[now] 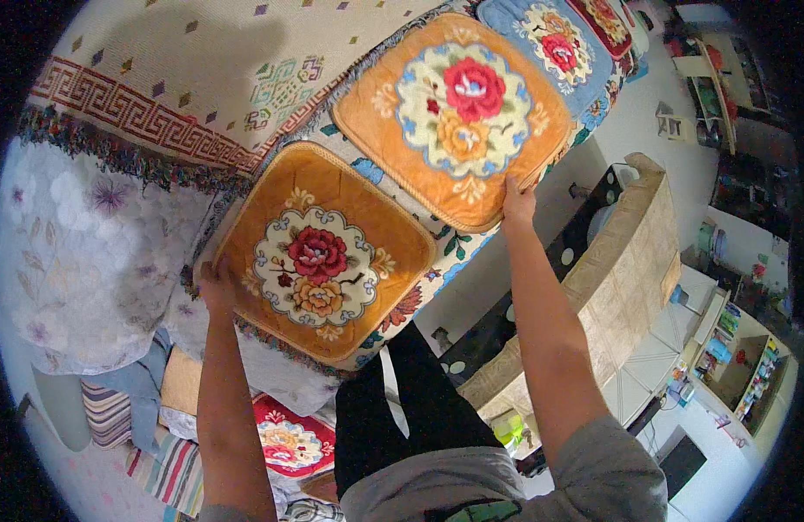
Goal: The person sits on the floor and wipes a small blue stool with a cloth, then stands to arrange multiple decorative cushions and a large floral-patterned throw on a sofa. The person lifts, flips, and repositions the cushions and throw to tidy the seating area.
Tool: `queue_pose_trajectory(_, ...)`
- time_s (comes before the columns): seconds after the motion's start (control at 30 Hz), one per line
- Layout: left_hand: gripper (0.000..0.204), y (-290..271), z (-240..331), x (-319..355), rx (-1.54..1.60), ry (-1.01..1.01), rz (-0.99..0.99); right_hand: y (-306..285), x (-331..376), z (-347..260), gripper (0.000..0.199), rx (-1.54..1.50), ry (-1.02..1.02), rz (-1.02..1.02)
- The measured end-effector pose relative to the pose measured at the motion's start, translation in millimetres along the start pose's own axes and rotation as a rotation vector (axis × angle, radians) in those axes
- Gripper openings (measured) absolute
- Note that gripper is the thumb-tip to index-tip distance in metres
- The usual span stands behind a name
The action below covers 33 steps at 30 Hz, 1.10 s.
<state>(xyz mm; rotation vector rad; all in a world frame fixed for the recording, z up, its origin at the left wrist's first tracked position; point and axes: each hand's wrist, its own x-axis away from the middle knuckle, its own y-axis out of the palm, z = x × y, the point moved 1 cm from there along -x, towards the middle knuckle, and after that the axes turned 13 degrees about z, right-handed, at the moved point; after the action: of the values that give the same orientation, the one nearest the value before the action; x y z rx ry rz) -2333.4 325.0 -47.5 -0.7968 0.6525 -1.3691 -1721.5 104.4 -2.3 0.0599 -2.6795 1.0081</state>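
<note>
Two orange seat cushions with red and yellow flower patterns lie side by side on a sofa seat. My left hand [216, 291] grips the left edge of the nearer orange cushion [319, 252]. At the lower right corner of the farther orange cushion [458, 113] my right hand [517, 202] has its fingers pressed on the rim. Beyond them lie a blue flowered cushion [550, 43] and a red one [603, 22].
A cream patterned throw [184, 78] covers the sofa back, and a white flowered cloth [80, 252] hangs at the left. A low table with a beige cover [615, 270] stands close at the right. Striped fabric [171, 470] and another red cushion [289, 439] lie below.
</note>
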Motion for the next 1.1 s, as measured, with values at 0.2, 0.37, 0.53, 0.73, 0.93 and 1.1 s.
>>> queue_pose_trajectory(0.2,0.052,-8.8,-17.4,6.9,0.491,-0.445,-0.076,-10.6,29.0,18.6,0.035,-0.324,0.442,-0.283)
queue_pose_trajectory(0.37,0.062,-24.2,30.0,74.5,0.987,-0.872,-0.291,-18.6,53.8,54.2,0.037,-0.413,0.532,-0.324)
queue_pose_trajectory(0.53,0.055,-20.9,49.4,140.6,0.946,-1.006,-0.318,-15.9,72.5,83.1,0.035,-0.413,0.509,-0.186)
queue_pose_trajectory(0.73,0.039,-25.1,57.3,152.8,0.907,-0.893,-0.222,-14.1,162.3,70.3,0.032,0.029,0.248,-0.713)
queue_pose_trajectory(0.93,0.043,-37.1,76.3,160.0,0.727,-0.605,-0.087,-52.6,188.4,27.6,0.025,-0.17,-0.139,-0.611)
queue_pose_trajectory(1.1,0.038,-18.6,75.7,164.6,0.643,-0.684,-0.055,-40.8,168.7,45.1,0.023,-0.085,0.045,-0.552)
